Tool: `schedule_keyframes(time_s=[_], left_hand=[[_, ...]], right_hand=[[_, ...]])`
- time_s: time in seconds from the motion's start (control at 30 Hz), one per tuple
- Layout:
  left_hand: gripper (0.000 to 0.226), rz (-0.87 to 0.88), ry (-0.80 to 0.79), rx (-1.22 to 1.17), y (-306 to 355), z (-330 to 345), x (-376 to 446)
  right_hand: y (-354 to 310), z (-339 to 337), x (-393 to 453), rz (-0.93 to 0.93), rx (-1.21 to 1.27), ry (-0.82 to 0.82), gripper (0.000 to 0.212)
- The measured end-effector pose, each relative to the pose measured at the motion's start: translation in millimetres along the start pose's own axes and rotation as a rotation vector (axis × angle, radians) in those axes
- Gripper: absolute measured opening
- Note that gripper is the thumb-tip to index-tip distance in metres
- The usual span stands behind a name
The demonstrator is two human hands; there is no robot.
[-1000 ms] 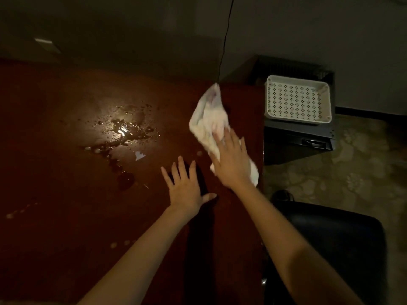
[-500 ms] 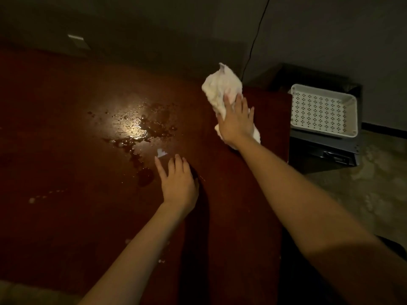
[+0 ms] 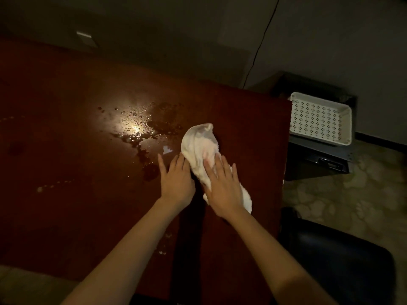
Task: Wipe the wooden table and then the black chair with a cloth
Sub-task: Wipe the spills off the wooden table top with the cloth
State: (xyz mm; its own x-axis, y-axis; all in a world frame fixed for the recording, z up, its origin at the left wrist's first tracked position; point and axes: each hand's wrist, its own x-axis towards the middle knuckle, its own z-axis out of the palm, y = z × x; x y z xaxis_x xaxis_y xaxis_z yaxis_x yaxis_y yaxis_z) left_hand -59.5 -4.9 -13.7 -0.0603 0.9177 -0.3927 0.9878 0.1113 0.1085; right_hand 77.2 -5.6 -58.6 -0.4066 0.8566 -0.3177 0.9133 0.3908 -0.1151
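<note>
A crumpled white cloth [image 3: 198,146] lies on the dark red wooden table [image 3: 66,205], right of a shiny spill of liquid [image 3: 141,130]. My right hand [image 3: 222,186] presses flat on the cloth's near half with straight fingers. My left hand [image 3: 176,179] lies flat on the table just left of the cloth, its fingertips touching the cloth's edge. A small white scrap [image 3: 166,149] lies ahead of my left hand. The black chair [image 3: 337,258] stands at the table's right side, near the lower right corner.
A white perforated tray [image 3: 320,118] sits on a dark low cabinet [image 3: 315,159] beyond the table's right edge. A thin black cable [image 3: 259,49] hangs down the wall. Pale droplets [image 3: 52,186] dot the table's left part. Patterned floor lies to the right.
My right hand has dragged the cloth from the far right of the table back toward me and leftward, beside my left hand. The left hand stayed flat on the table.
</note>
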Motion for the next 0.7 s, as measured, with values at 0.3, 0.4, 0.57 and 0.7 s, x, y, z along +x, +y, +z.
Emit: schedule_keyframes(time_s=[0.3,0.4,0.57,0.7], left_hand=[[0.076,0.133,-0.026,0.227,17.7,-13.0,35.7],[0.076,0.121,-0.047,0.23,18.1,-16.8,51.5],[0.075,0.283,-0.083,0.306,27.4,-9.0,31.5],[0.074,0.274,-0.162,0.254,27.4,-3.5,37.2]], right_hand=[[35.8,-25.5,53.0,-0.182,-0.057,0.015,0.07],[37.9,-31.4,62.8,-0.11,-0.032,0.015,0.07],[33.1,-15.8,21.0,-0.065,0.01,0.024,0.089],[42.4,-15.9,30.9,-0.072,-0.01,-0.01,0.082]])
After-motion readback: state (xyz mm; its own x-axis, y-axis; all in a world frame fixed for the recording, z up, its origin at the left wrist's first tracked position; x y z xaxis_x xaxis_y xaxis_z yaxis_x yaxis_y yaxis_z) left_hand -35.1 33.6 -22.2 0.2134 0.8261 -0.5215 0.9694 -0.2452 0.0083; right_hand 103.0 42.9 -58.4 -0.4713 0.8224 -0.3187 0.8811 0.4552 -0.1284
